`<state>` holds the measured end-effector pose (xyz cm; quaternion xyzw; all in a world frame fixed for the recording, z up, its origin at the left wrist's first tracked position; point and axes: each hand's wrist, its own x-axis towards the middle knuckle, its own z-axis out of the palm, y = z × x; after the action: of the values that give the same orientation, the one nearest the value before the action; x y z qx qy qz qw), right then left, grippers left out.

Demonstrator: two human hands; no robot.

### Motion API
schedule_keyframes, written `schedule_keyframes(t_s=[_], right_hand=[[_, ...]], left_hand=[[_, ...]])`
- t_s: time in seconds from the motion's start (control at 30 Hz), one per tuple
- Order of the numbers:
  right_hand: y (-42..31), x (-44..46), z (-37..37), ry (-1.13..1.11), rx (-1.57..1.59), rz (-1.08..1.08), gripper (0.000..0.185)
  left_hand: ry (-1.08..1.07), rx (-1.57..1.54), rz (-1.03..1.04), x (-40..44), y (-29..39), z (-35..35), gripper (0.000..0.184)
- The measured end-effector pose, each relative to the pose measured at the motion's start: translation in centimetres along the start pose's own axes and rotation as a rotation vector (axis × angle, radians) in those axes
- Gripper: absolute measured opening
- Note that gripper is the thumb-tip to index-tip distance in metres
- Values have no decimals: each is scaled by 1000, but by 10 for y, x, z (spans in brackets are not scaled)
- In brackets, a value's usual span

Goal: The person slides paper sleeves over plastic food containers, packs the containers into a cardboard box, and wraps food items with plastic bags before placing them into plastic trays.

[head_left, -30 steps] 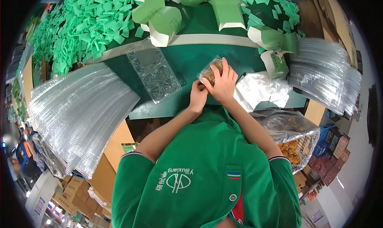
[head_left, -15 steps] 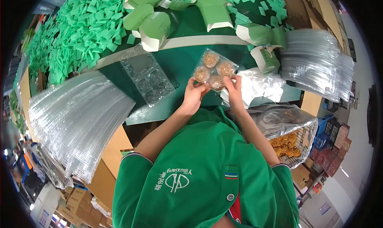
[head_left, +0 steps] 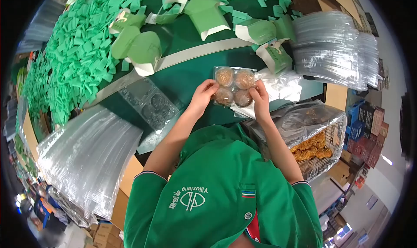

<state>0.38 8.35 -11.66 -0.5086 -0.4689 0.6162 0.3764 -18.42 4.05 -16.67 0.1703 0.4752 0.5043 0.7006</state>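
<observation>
Many small green pieces [head_left: 80, 52] lie heaped at the far left of the green table [head_left: 178, 76], and nearer the person a stack of clear plastic sleeves [head_left: 89, 154] spreads in a fan. Next come folded green cartons [head_left: 143, 50] with white edges, set against a pale strip [head_left: 195, 50] that crosses the table, and below them a moulded clear tray [head_left: 150, 101] lying aslant. The left hand [head_left: 204, 94] pinches the left edge of a transparent pack [head_left: 234, 85] between thumb and fingers. That pack is in front of the chest, between both hands, with four round brown items inside, two by two. The right hand [head_left: 260, 96] grasps its right edge in the same way. Just beyond that hand is crumpled white plastic [head_left: 282, 86], with more green cartons above it. Farther right, a basket [head_left: 333, 137] partly draped in clear plastic holds orange-brown chunks [head_left: 310, 148], and a second clear stack [head_left: 325, 48] stands above.
</observation>
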Motion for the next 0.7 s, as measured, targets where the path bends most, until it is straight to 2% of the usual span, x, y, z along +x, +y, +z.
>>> schedule_keyframes(t_s=[0.1,0.2,0.23,0.3,0.33,0.37,0.4,0.43,0.5,0.6,0.7], right_hand=[[-1,7,-4,56,-22,48,9],[9,23,-11,137,57,195,11],[18,30,-15,161,101,260,12],[34,47,-17,188,102,271,14],[41,54,-17,193,92,283,14],[47,58,-17,198,82,296,14],[53,59,-19,196,63,253,12],[57,59,-21,185,-34,248,11],[58,56,-26,168,-230,236,13],[51,47,-30,218,-173,367,24],[49,39,-34,212,-189,364,30]], left_hand=[[-45,39,-36,14,-2,-5,16],[-111,409,34,48,18,-6,19],[-56,457,183,64,21,-6,23],[190,598,324,90,48,-5,38],[378,915,713,109,59,-8,46],[411,1108,749,123,69,-13,56],[457,1210,870,133,82,-9,63],[520,1382,849,138,93,-3,68],[498,1588,859,148,112,-1,71],[515,1673,785,175,111,-17,74],[504,1610,572,185,101,-30,74]])
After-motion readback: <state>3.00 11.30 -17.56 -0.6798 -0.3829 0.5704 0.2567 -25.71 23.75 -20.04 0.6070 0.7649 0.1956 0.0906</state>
